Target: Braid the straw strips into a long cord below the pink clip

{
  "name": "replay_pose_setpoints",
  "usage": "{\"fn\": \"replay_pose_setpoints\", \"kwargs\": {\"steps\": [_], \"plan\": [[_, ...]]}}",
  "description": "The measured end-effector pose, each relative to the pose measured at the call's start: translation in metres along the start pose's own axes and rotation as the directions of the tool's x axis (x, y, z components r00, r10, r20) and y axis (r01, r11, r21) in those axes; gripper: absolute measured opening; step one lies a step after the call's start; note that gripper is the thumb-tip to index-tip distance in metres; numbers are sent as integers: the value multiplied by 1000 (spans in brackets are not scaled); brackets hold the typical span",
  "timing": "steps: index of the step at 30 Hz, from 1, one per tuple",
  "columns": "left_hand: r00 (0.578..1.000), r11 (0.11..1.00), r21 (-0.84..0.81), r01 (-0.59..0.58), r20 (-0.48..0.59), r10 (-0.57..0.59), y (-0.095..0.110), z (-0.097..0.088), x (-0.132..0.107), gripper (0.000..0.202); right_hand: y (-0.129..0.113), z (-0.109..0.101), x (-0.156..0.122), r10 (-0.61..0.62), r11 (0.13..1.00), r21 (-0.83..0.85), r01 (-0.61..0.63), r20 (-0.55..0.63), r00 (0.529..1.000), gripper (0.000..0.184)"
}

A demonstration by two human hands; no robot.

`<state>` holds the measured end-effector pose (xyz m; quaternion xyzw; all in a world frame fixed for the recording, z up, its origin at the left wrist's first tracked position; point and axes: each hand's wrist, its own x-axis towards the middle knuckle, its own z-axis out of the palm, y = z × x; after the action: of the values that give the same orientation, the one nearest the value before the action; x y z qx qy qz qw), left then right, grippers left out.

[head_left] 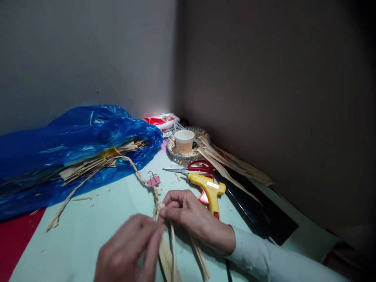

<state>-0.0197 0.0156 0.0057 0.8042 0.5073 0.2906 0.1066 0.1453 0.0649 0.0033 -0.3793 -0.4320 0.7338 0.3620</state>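
Observation:
A braided cord of dried straw strips (138,172) runs from the blue bag down across the pale green table to my hands. A pink binder clip (153,180) is clamped on the braid. My right hand (188,213) pinches the braid's near end between thumb and fingers. My left hand (129,248) is closed on the loose strips (169,254) that hang toward me below the braid. Both hands meet at the same spot on the braid.
A blue plastic bag (73,145) with dried strips lies at left. A yellow glue gun (209,190), red-handled scissors (194,168), a woven tray (176,154) holding a paper cup (184,141), more strips (232,164) and a black flat object (258,211) lie at right. Walls close behind.

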Motion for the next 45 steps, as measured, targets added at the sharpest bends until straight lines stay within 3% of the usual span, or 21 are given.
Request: {"fn": "replay_pose_setpoints", "kwargs": {"steps": [1, 3, 5, 6, 9, 15, 19, 21, 27, 30, 37, 42, 45], "plan": [[988, 987, -42, 156, 29, -155, 1, -5, 7, 11, -1, 0, 0, 4, 1000, 9, -4, -12, 1000, 6], [882, 870, -157, 468, 149, -448, -1, -11, 20, 26, -4, 0, -1, 9, 1000, 27, -9, -8, 1000, 5], [768, 683, -356, 638, 355, -532, -6, -10, 26, 37, -7, 0, -1, -2, 999, 51, 1, 8, 1000, 5], [729, 579, -444, 684, 456, -511, -8, -8, 27, 37, -7, -1, -1, -11, 998, 67, 10, 15, 1000, 5], [681, 361, -577, 732, 619, -391, -14, -1, 25, 29, -7, -2, 0, -18, 994, 104, 14, 33, 999, 7], [654, 146, -652, 744, 668, -354, -5, -6, 23, 18, -3, -3, 2, -19, 993, 117, 10, 76, 997, 13], [603, -54, -674, 737, 691, -399, -3, -2, 26, 19, -7, -2, -1, -35, 996, -84, 39, 42, 998, 1], [611, -39, -677, 735, 687, -393, -8, 3, 26, 17, -9, -3, -2, -45, 972, -231, 45, 9, 999, 5], [703, 381, -600, 704, 511, -494, -21, 13, 24, 29, -8, -4, -6, -127, 838, -535, 110, 5, 992, 14], [741, 487, -564, 667, 434, -513, -19, 13, 23, 25, -8, -2, -11, -152, 720, -686, 102, -13, 988, 18], [646, 390, -555, 735, 398, -652, -8, 15, 21, 18, -10, 5, -29, -132, 439, -899, -1, -65, 989, 27], [623, 410, -507, 758, 379, -684, -6, 16, 21, 17, -7, 11, -36, -233, 248, -967, 54, -6, 972, 15], [603, 361, -543, 759, 376, -704, -2, 15, 23, 16, 3, 11, -36, -315, 162, -972, 168, 111, 942, 10]]}}
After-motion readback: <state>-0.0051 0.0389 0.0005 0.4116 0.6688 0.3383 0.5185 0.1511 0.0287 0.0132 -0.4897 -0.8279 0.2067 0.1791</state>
